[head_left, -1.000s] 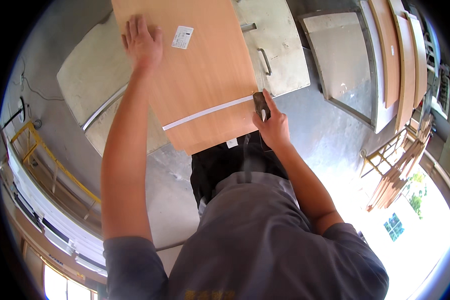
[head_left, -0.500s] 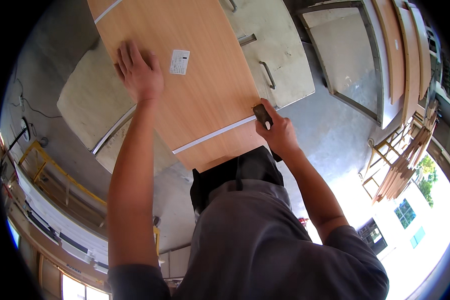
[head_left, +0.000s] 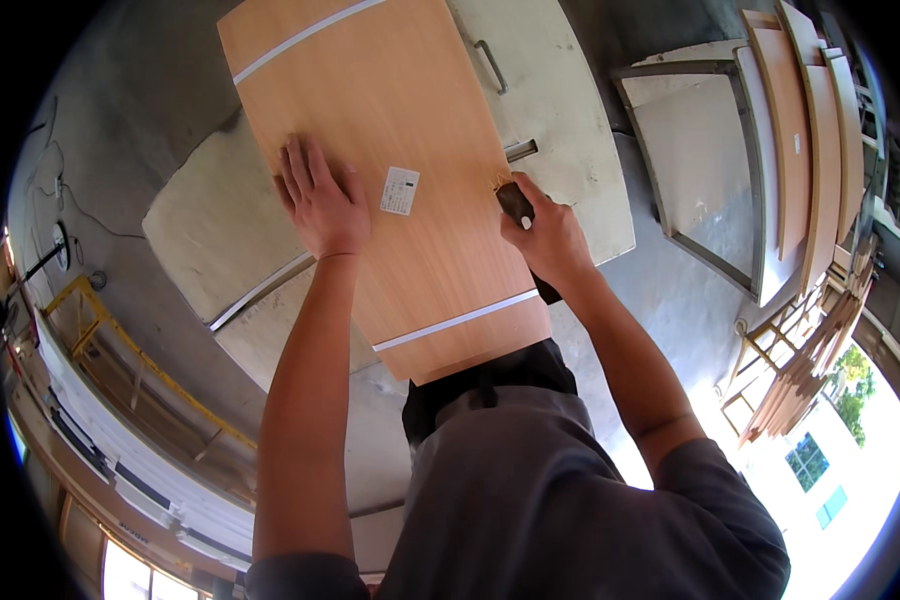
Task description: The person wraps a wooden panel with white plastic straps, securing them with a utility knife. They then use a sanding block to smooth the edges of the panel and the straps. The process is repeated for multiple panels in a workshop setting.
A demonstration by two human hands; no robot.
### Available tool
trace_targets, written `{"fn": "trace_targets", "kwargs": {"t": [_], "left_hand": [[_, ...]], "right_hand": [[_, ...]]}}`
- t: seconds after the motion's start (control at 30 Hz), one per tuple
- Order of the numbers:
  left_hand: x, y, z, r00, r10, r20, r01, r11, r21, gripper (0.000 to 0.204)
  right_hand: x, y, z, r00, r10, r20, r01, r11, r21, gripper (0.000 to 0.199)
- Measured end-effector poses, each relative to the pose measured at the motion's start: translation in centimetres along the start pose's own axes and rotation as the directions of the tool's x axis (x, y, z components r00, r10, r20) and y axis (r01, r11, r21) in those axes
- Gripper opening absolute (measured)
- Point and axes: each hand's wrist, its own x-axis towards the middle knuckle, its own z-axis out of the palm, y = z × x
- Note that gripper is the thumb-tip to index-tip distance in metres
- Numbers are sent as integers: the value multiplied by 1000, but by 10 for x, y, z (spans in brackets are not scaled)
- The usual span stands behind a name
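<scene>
A wood-grain board (head_left: 410, 110) lies lengthwise before me, its near end against my body. My left hand (head_left: 322, 200) rests flat on it, fingers spread, close to its left edge and beside a white printed label (head_left: 400, 191). At the right edge, my right hand (head_left: 552, 235) grips a dark hand plane (head_left: 515, 203). Thin curled shavings (head_left: 501, 181) show at the tool's front end; its underside is hidden. White bands cross the board, a near one (head_left: 455, 320) and a far one (head_left: 305, 38).
Beneath the board is a worn cream worktable (head_left: 580, 160) with a metal handle (head_left: 491, 66) and a slot. Framed panels (head_left: 692, 150) and leaning boards (head_left: 820, 140) stand at right. At left are a yellow metal frame (head_left: 135, 365) and a cable (head_left: 95, 222).
My right hand has pushed the hand plane forward along the board's right edge, away from the near band. Curled shavings now show at its front. My left hand keeps its place beside the label.
</scene>
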Motion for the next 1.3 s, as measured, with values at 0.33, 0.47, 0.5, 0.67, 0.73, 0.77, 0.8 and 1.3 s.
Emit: {"fn": "trace_targets", "kwargs": {"t": [0.33, 0.47, 0.5, 0.67, 0.73, 0.77, 0.8, 1.3], "left_hand": [[1, 2, -6, 998, -27, 60, 28, 999, -22, 67], [0, 1, -9, 994, -50, 97, 51, 999, -12, 71], [2, 1, -9, 993, -52, 102, 54, 998, -18, 72], [1, 0, -7, 991, -59, 117, 62, 998, -20, 75], [2, 2, -8, 992, -58, 115, 60, 998, -18, 75], [2, 3, -9, 992, -57, 116, 60, 998, -17, 72], [3, 5, -11, 992, -56, 116, 59, 998, -17, 70], [8, 9, -16, 994, -51, 94, 51, 999, -2, 70]], "right_hand": [[95, -66, -26, 995, -89, -36, 89, 996, -9, 59], [133, -92, -36, 989, -137, -47, 134, 990, -54, 61], [142, -97, -39, 987, -151, -58, 147, 988, -56, 62], [186, -118, -48, 969, -233, -82, 226, 970, -90, 66], [198, -124, -51, 966, -248, -76, 239, 965, -105, 67], [203, -127, -54, 965, -254, -72, 246, 964, -103, 67], [208, -128, -56, 963, -259, -70, 251, 963, -101, 67], [257, -126, -126, 875, -165, 455, -42, 911, 411, 39]]}}
